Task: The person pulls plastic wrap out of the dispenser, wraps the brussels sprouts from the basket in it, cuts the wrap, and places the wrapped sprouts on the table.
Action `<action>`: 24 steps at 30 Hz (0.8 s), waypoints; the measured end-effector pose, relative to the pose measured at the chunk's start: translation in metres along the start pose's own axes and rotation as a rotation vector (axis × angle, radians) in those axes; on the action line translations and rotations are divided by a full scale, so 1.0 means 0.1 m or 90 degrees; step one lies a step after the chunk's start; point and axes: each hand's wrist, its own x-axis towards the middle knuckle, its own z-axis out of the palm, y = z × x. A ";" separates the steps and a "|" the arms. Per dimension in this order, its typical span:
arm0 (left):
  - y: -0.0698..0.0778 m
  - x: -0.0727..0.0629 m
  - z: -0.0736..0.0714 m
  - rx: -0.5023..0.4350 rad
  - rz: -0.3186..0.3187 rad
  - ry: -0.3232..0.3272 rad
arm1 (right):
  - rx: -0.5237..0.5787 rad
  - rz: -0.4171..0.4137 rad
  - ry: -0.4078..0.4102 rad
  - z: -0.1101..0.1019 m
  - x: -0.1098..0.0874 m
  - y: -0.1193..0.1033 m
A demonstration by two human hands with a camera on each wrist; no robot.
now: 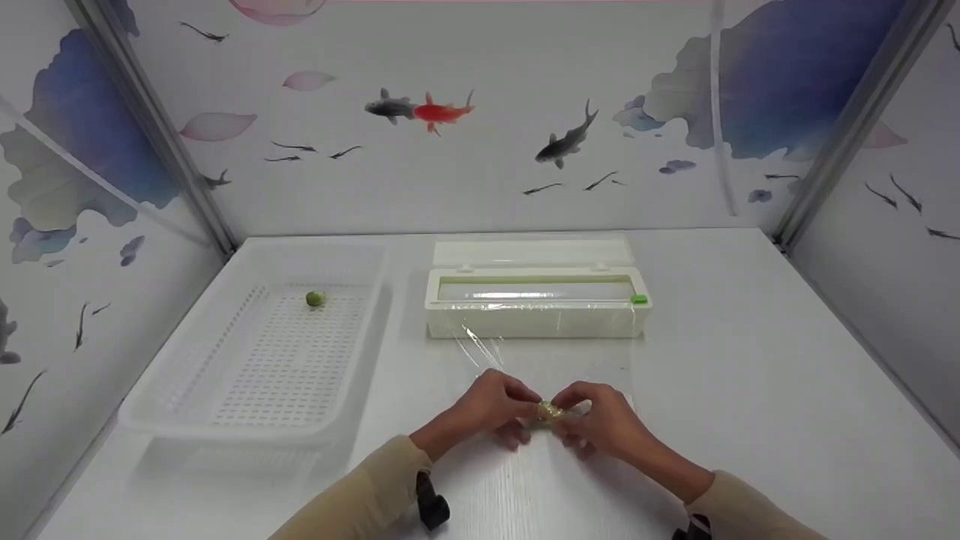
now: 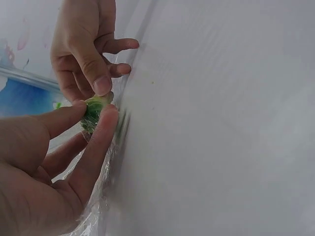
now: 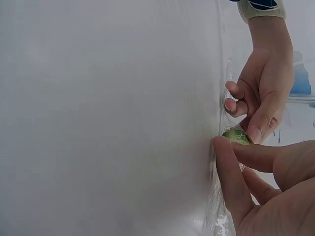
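A Brussels sprout (image 1: pixel 550 411) in clear cling film (image 1: pixel 480 351) is between both hands, over the table in front of the film dispenser (image 1: pixel 534 324). My left hand (image 1: pixel 491 405) pinches it with thumb and fingers from the left. From the right, my right hand (image 1: pixel 604 418) pinches its other side. In the left wrist view the sprout (image 2: pixel 93 114) shows green leaves and a paler end under shiny film. The right wrist view shows part of the sprout (image 3: pixel 237 135), partly covered by fingers. Film stretches from the dispenser down to the hands.
At the left stands a white perforated basket (image 1: pixel 352 360) with another Brussels sprout (image 1: pixel 315 298) inside. The dispenser's lid (image 1: pixel 532 253) is raised at the back, and a green slider (image 1: pixel 638 298) sits at its right end. Printed panels enclose the white table (image 1: pixel 750 337).
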 end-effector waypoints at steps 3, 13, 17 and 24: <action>0.00 0.00 0.01 0.018 0.006 0.010 | -0.038 -0.011 0.018 0.00 0.02 -0.02; 0.00 0.03 0.01 0.053 0.016 0.043 | -0.060 0.019 0.058 0.04 0.04 -0.06; 0.01 0.05 0.00 0.070 0.021 0.050 | -0.067 0.008 0.063 0.04 0.05 -0.05; 0.02 0.08 -0.02 0.079 0.033 0.049 | -0.071 -0.028 0.040 -0.01 0.07 -0.04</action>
